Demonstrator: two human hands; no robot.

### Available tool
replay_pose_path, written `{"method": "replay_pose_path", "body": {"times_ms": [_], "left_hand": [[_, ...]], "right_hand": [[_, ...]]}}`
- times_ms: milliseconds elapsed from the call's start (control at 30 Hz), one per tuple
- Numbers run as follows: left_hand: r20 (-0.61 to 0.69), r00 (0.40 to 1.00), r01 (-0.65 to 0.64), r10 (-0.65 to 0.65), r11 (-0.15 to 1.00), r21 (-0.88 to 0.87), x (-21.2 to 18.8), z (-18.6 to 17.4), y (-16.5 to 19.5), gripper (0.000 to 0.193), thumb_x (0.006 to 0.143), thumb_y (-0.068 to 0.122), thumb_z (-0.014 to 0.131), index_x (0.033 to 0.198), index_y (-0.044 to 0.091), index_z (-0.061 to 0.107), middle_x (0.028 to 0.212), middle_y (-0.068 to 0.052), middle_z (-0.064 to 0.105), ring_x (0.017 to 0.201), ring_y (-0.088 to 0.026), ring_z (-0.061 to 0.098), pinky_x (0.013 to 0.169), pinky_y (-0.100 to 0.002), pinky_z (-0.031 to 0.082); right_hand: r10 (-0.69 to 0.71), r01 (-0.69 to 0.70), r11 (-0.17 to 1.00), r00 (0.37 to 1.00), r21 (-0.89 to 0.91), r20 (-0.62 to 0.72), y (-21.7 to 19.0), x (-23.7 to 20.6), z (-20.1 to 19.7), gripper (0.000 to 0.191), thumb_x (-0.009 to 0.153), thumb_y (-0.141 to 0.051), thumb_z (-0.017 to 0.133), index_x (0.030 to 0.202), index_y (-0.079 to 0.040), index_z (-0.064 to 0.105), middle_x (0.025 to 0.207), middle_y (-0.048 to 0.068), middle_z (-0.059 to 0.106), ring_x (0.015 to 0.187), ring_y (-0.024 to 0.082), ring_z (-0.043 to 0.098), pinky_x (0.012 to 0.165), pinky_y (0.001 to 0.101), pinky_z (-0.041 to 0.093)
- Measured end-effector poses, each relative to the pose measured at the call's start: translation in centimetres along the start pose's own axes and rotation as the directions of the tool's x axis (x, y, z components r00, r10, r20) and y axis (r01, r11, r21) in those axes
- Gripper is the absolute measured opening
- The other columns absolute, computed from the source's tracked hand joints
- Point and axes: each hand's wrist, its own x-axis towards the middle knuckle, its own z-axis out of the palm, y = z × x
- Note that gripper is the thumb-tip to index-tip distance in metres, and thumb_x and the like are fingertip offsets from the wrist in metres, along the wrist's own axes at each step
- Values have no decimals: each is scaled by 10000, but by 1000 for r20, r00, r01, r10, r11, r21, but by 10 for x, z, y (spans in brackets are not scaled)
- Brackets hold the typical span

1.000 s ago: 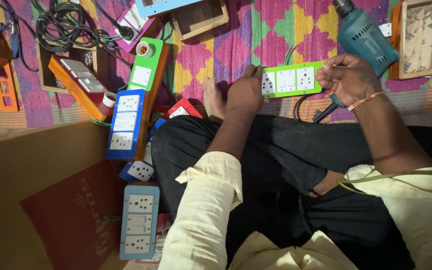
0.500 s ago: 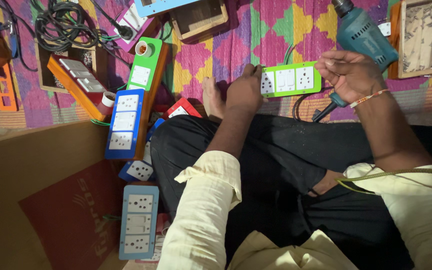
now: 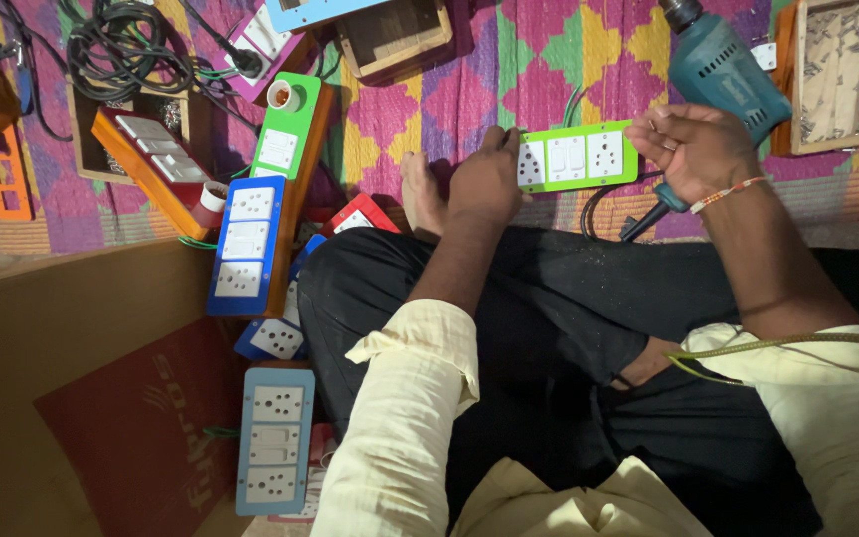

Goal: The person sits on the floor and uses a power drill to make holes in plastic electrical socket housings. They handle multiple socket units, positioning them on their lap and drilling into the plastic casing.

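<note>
Green socket board (image 3: 574, 157) steadied flat, left hand (image 3: 486, 182) pressing one end, right hand (image 3: 693, 149) fingers curled loosely near the other.

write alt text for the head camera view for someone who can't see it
A person sitting cross-legged on a patterned mat holds a green switch-and-socket board, left hand on its left end and right hand at its right end. A teal power drill lies just beyond the right hand, and more coloured socket boards lie to the left.
</note>
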Motion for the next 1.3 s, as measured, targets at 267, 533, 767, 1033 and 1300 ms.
{"method": "replay_pose_path", "body": {"times_ms": [267,533,767,1033,1300], "left_hand": [[-14,1000,-3,3,1000,-9,-1,1,0,891,638,208,927,1423,52,536,1242,-111,595,1052,-326,690,873,-418,569],[-38,999,-17,16,1000,-25,-1,5,-3,861,652,185,912,1420,56,546,1246,-112,598,1058,-336,689,867,-431,567],[-15,1000,-12,12,1000,-19,1,5,-3,899,641,208,925,1431,46,528,1240,-114,589,1054,-334,687,865,-429,568],[2,1000,13,-13,1000,-2,1,2,-1,910,634,214,929,1436,65,526,1267,-95,579,1054,-325,688,861,-420,573],[-16,1000,-3,3,1000,-16,0,3,-3,905,636,195,927,1436,59,528,1270,-97,582,1059,-324,688,864,-421,574]], "right_hand": [[40,-36,998,996,-47,81,-3,0,-2,133,1025,60,643,1148,82,687,1107,186,733,1019,256,751,961,331,621],[45,-43,973,999,-228,0,3,3,-1,124,1050,-104,706,1071,18,694,929,106,708,782,147,666,707,257,575],[78,-90,972,995,-218,-65,2,2,3,322,1057,-299,746,927,-21,650,769,38,595,621,100,514,542,232,429],[62,-68,944,998,-324,-29,5,7,2,188,1048,-179,727,995,-3,690,857,67,658,721,132,579,649,286,495],[24,-27,943,1000,-330,-13,10,12,1,167,1020,-41,649,1173,11,690,989,112,717,795,159,662,718,290,569]]}}
